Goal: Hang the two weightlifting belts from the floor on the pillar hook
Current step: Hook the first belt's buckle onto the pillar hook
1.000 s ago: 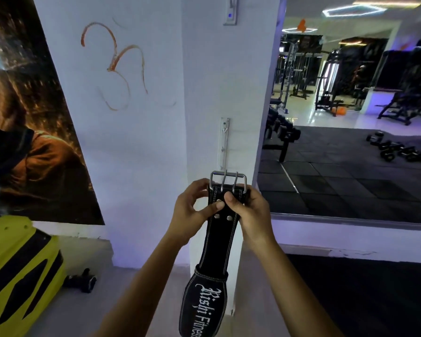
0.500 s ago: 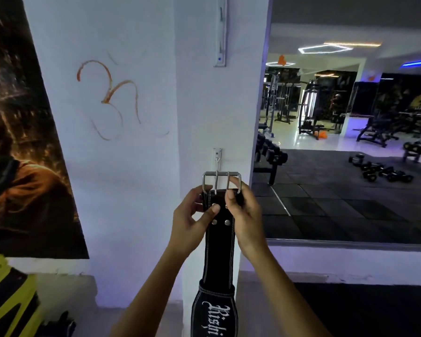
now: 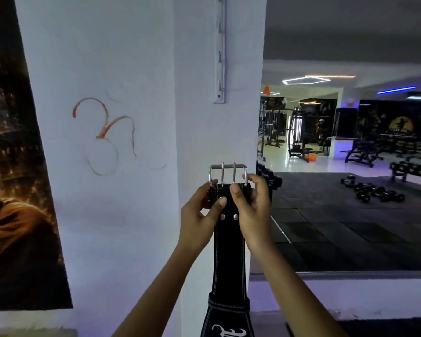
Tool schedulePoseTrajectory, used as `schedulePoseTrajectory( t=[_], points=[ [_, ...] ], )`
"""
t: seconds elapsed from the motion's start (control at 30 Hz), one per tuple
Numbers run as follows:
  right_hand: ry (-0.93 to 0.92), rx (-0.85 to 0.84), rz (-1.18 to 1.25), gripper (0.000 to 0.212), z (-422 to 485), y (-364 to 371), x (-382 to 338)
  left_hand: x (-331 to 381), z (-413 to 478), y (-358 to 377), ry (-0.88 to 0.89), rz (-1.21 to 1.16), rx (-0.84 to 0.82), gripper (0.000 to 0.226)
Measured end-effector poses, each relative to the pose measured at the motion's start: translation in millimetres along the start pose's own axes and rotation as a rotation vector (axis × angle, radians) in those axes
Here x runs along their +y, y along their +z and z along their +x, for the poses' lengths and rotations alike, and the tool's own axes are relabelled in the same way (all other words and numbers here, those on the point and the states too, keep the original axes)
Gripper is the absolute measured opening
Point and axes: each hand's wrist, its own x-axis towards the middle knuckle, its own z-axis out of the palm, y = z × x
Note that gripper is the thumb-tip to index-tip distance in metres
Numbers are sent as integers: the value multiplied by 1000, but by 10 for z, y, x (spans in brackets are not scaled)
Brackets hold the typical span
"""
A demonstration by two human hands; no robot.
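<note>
left hand (image 3: 199,215) + right hand (image 3: 252,207) grip belt (image 3: 229,251) | buckle (image 3: 228,175) at pillar (image 3: 204,130) edge

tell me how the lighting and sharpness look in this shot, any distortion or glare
Head view: wide-angle bending tilts the poster edge at the left. The white pillar has a dim bluish cast, and the gym behind is dark, with bright ceiling lights glaring off the glossy floor. The belt, buckle, left hand and right hand are fairly sharp.

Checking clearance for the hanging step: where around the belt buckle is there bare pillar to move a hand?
Bare pillar face lies above the buckle, up to the hook strip. Crowded just below: left hand and right hand pinch the belt.
</note>
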Motion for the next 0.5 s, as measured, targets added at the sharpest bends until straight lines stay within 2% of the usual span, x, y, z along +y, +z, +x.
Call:
schedulePoseTrajectory(
  t=[0.27,0.5],
  points=[
    [-114,-1,-40,30,1001,145,14,71,953,241,119,7,45,31],
    [-226,4,-13,25,2068,447,-108,211,1979,362,125,9,159,19]
  ],
)
